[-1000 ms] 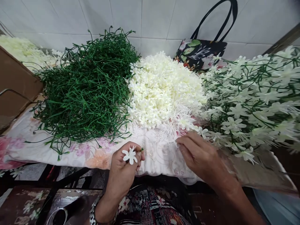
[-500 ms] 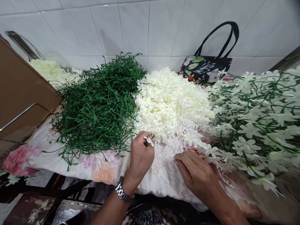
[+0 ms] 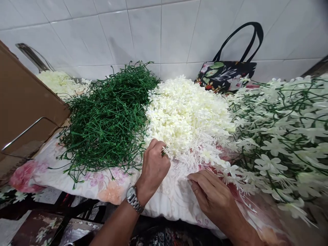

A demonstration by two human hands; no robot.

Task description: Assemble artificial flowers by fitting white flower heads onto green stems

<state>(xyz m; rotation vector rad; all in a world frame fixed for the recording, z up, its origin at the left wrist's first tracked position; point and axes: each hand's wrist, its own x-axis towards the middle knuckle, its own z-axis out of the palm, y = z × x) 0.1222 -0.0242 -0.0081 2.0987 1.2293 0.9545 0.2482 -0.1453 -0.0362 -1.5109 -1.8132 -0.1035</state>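
My left hand (image 3: pixel 155 167), a watch on its wrist, is closed at the front edge of a heap of cream-white artificial blossoms (image 3: pixel 181 112). A bit of green stem with a small white piece shows between its thumb and fingers; the rest is hidden in the hand. To the right, my right hand (image 3: pixel 211 191) is held low over the cloth with thumb and fingertips pinched together; anything between them is too small to make out. Thin white stamens (image 3: pixel 191 158) lie just beyond its fingertips. A pile of green plastic stems (image 3: pixel 107 119) lies left of the blossoms.
Assembled white flowers on green stems (image 3: pixel 279 143) crowd the right side. A black floral bag (image 3: pixel 225 77) stands against the tiled wall. At the left is a cardboard box (image 3: pixel 28 102), with more pale blossoms (image 3: pixel 61 82) behind it. Flowered cloth (image 3: pixel 166 201) covers the work surface.
My left hand has turned slightly, so the white piece at its fingertips shows less. My right hand has shifted slightly left, still pinched. The view has moved a little.
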